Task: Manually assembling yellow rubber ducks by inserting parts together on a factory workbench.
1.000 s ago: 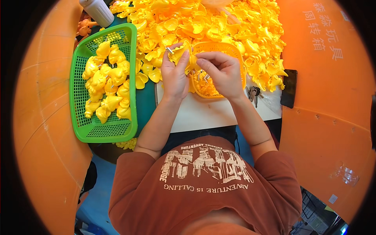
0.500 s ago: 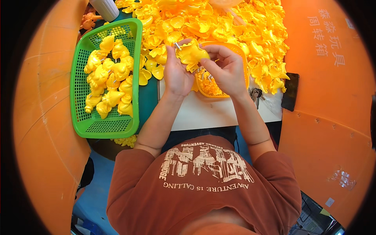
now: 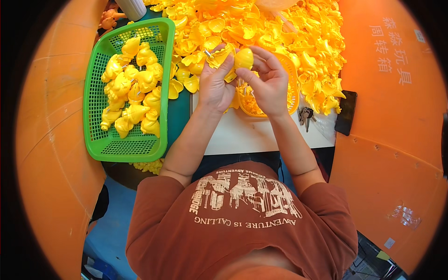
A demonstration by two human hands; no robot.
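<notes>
Holding 2 yellow plastic pieces together at upper centre of the frame. My left hand (image 3: pixel 215 84) is closed round a yellow shell piece (image 3: pixel 218 57) with a small metal pin sticking out toward the upper left; thumb up along its right side. My right hand (image 3: pixel 265 80) pinches a rounded yellow half (image 3: pixel 243 59) between thumb and fingertips, remaining fingers curled behind it. The 2 pieces touch, rounded half just right of the shell piece, seam running roughly up-down in the frame, so any joining looks like a sideways press, left against right. Both hands equally near; the right one has the finer pinch.

Directly under the hands: an orange-yellow round basket (image 3: pixel 293 79) holding small parts, sitting on a white board (image 3: pixel 252 137). Behind and right of it, filling the top of the frame, a big heap of loose yellow shells (image 3: pixel 298 32). Left of frame: a green mesh basket (image 3: pixel 133 148) with about a dozen assembled yellow toys (image 3: pixel 130 88), well apart from my left hand. Right of the round basket: a bunch of keys (image 3: pixel 305 115) and a dark phone (image 3: pixel 346 113) at the board's edge. Orange bin walls (image 3: pixel 387 154) curve on both sides.
</notes>
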